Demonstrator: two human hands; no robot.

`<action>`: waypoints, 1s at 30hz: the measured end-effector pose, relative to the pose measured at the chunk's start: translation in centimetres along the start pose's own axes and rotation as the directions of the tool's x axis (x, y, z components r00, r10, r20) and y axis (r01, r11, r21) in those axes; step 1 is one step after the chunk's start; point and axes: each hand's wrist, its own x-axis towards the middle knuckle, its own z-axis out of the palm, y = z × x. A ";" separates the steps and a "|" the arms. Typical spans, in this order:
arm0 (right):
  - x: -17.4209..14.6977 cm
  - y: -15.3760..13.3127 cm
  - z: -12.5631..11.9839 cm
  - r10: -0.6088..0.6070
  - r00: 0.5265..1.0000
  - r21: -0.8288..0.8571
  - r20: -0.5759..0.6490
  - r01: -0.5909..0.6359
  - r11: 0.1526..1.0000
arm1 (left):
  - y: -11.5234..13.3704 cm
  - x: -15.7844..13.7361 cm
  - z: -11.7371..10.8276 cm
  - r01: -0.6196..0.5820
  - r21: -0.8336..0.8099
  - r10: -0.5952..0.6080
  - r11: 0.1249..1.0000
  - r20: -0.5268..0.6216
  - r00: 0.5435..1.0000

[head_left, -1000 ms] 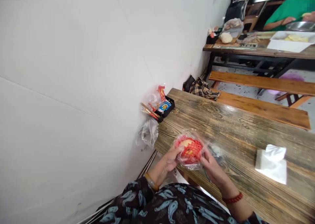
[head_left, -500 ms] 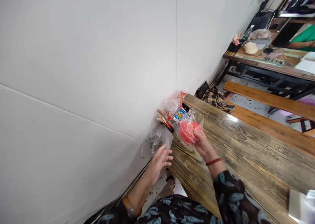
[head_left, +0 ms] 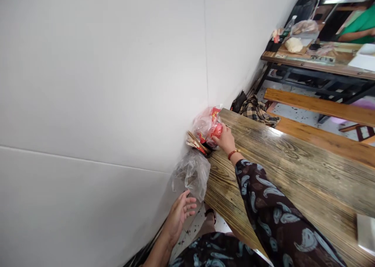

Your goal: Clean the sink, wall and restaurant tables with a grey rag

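My right hand (head_left: 225, 139) is closed around a clear plastic bag with red contents (head_left: 217, 130), at the wall end of the wooden table. It holds this bag against a pile of clear and red printed plastic packaging (head_left: 202, 124). Just in front of the pile lies a bundle of chopsticks (head_left: 195, 141) in a dark holder. A crumpled clear plastic bag (head_left: 193, 173) hangs over the table's edge by the wall. Below that bag my left hand (head_left: 181, 210) is open, fingers apart, holding nothing.
The wooden table (head_left: 281, 169) runs from the wall to the lower right, with a pale box (head_left: 365, 233) near its edge. Beyond are wooden benches (head_left: 316, 106), a checked cloth (head_left: 254, 110) and another table (head_left: 310, 61) with food bags. A person in a green sleeve (head_left: 359, 26) is there.
My right hand has carried the red-filled bag away from me to the packaging pile by the wall. My left hand has dropped slightly lower, away from the clear bag.
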 end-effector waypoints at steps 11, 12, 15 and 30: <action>0.8 0.4 0.0 0.271 0.963 0.464 -0.017 -0.232 0.855 | -1.7 0.0 1.6 0.075 0.006 -0.075 0.997 0.037 0.997; 1.5 0.7 -0.4 0.292 0.956 0.482 0.010 -0.261 0.836 | -1.6 -0.1 1.6 0.084 0.009 -0.084 0.996 0.021 0.996; 3.1 1.8 -1.3 0.317 0.947 0.507 0.055 -0.300 0.808 | -1.3 -0.1 1.7 0.101 0.009 -0.101 0.995 -0.012 0.995; -2.7 5.3 0.6 0.070 0.997 0.675 -0.032 -0.030 0.737 | -1.2 0.4 0.0 0.139 -0.061 -0.145 0.988 -0.123 0.982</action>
